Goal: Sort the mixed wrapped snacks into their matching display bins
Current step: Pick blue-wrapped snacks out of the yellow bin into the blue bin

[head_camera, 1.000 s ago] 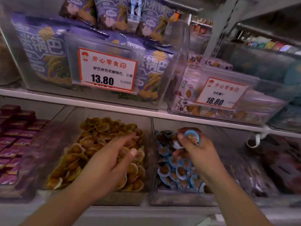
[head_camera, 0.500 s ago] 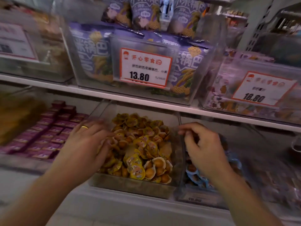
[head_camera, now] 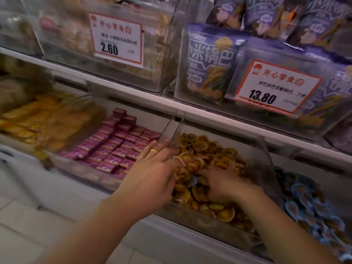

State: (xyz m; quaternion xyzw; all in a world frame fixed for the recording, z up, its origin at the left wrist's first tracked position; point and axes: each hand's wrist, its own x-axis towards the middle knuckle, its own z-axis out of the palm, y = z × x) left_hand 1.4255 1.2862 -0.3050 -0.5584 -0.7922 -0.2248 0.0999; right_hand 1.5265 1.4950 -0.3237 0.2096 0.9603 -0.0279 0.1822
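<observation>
A: From the head view, what is lying in the middle clear plastic bin (head_camera: 266,159)?

B: A heap of small round yellow-lidded snack cups (head_camera: 209,157) with orange-brown filling is sitting in it, on the lower white shelf (head_camera: 209,119). Both hands are reaching into that heap.

A: How are the hands lying?

B: The left hand (head_camera: 152,174), wearing a gold ring (head_camera: 154,151), is resting on the cups near the bin's left wall with its fingers stretched out and relaxed. The right hand (head_camera: 222,185) is pressing down among the cups with fingers curled; whether it is gripping one, I cannot tell, since the fingertips are sinking into the pile.

A: And the neighbouring bins?

B: Just right of it, blue-lidded round snack cups (head_camera: 308,206) are filling the next bin, cut off by the frame edge. To the left, purple-pink wrapped square packets (head_camera: 114,147) are lying in rows, and beyond them yellow wrapped bars (head_camera: 32,121) are showing, badly blurred.

A: Anything else hard to read?

B: A speck of blue (head_camera: 195,181) is peeking between the hands, too small to identify. Above, purple snack bags (head_camera: 211,61) are standing behind a white-and-red price card reading 13.80 (head_camera: 274,86); its small print is smeared.
</observation>
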